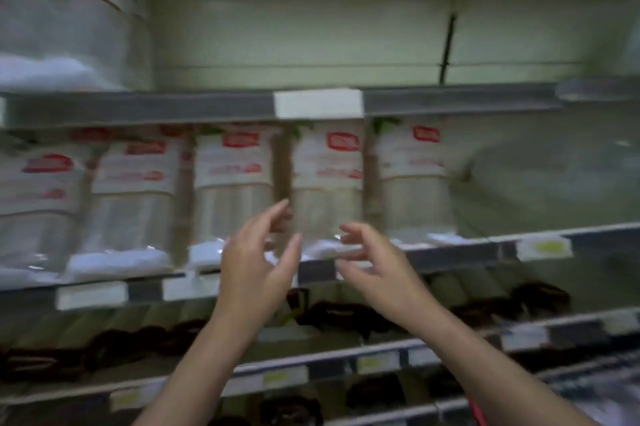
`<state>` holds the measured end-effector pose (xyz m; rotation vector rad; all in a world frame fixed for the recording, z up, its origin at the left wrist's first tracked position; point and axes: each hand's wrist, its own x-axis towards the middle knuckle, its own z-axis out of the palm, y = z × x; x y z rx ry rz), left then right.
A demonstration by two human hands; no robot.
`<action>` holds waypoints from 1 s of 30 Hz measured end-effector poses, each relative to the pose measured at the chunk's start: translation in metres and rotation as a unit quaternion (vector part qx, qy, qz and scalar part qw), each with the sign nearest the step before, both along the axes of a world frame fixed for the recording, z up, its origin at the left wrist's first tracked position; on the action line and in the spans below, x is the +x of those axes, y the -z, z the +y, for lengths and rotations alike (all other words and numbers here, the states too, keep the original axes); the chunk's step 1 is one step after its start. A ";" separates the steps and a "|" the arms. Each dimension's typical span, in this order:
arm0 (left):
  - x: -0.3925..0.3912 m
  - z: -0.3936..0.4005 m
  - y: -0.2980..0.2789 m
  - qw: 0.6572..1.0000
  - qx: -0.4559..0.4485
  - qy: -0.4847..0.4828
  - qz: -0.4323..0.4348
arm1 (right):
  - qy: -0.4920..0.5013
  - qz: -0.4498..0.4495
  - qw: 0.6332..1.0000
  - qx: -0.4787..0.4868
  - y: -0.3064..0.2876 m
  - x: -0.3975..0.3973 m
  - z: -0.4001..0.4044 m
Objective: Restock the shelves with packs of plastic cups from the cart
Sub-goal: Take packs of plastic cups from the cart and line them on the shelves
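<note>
Head view: both hands, left hand [258,252] and right hand [372,259], hover empty with loosely spread fingers before the cup packs [325,183] on the middle shelf [450,254]; next, probably fetching another pack.

Cup packs [231,190]: glossy clear plastic (paper labels); shelf edge [138,108]: matt grey metal.

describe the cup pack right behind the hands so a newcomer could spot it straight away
Find the middle shelf, where upright clear cup packs with white, red-logo labels stand in a row. Count from the right: the second pack, under the blank white tag on the shelf above. Only this one rises between the raised left hand and right hand.
</note>
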<state>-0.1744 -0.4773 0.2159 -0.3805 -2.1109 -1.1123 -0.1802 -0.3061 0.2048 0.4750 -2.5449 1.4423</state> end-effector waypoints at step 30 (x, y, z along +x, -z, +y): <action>0.057 0.439 0.331 0.731 -0.042 0.071 -0.678 | 0.168 -0.551 0.816 0.055 0.374 0.094 0.453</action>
